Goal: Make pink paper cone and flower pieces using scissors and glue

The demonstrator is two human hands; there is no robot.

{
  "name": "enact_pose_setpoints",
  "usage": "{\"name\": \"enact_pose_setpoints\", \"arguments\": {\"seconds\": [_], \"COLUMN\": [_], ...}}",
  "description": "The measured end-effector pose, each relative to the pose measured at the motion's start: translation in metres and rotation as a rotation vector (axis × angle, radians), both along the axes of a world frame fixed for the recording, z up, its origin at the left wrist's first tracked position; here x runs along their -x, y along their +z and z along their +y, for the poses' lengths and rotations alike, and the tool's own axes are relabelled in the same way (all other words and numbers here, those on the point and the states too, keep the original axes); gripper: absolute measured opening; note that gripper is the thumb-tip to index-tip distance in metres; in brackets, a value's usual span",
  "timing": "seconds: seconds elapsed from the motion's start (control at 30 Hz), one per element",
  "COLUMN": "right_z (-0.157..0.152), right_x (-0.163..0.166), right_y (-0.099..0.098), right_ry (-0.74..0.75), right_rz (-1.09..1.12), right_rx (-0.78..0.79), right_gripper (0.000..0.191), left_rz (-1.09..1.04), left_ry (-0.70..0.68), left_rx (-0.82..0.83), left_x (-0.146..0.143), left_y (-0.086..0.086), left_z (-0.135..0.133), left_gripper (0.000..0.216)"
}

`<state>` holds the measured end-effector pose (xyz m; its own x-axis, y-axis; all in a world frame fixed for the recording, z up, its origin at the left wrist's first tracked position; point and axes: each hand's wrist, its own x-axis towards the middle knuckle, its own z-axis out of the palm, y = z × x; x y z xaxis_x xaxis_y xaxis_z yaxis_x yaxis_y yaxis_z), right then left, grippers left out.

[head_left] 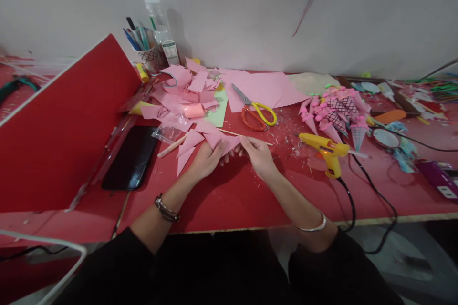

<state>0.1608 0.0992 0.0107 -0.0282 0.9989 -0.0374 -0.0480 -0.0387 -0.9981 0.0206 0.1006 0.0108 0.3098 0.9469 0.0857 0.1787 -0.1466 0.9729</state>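
Both my hands meet over the middle of the red table (229,195). My left hand (206,158) and my right hand (258,153) are closed on a pink paper piece (223,140), pinching its edges between fingers and thumbs. More pink triangular cut-outs (189,145) lie just left of it. A thin wooden stick (171,147) lies under the paper. A pile of pink paper scraps (186,90) sits behind my hands.
A yellow hot glue gun (327,150) with a black cord stands at my right. Scissors (255,110) lie on pink sheets. Finished pink paper cones (332,112) lie at right. A black phone (130,162), a red board (60,128) and a pen cup (148,55) are at left.
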Motion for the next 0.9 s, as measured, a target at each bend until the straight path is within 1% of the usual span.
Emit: {"name": "enact_pose_setpoints", "arguments": {"seconds": [0.07,0.17,0.23,0.37,0.5,0.6,0.8,0.9], "right_z": [-0.0006,-0.0018,-0.0024,-0.0036,-0.0057,-0.0071,-0.0088,-0.0089], "right_x": [0.0001,0.0005,0.0006,0.0006,0.0021,0.0032,0.0028,0.0031], "right_y": [0.0025,0.0064,0.0076,0.0072,0.0084,0.0097,0.0081,0.0076], "right_ry": [0.021,0.127,0.159,0.157,0.227,0.261,0.334,0.346], "right_rz": [-0.015,-0.043,-0.080,-0.143,-0.153,-0.163,-0.192,-0.199], "right_rx": [-0.010,-0.031,-0.050,-0.054,-0.019,0.001,0.058,0.048], "right_gripper": [0.028,0.026,0.025,0.025,0.022,0.020,0.015,0.016], "left_rz": [0.010,0.052,0.091,0.164,0.170,0.159,0.139,0.127], "left_ry": [-0.047,-0.111,-0.063,0.115,0.191,0.169,0.059,0.052], "left_rx": [-0.004,-0.012,-0.020,-0.043,-0.051,-0.041,-0.003,0.018], "left_x": [-0.0003,-0.0006,-0.0004,0.0010,0.0023,0.0026,0.0047,0.0051], "left_y": [0.0025,0.0040,0.0034,0.0012,0.0015,0.0036,0.0071,0.0063], "left_z": [-0.0012,-0.0024,-0.0024,-0.0003,0.0020,0.0026,0.0038,0.0051], "left_gripper": [0.039,0.042,0.040,0.033,0.037,0.036,0.033,0.032]}}
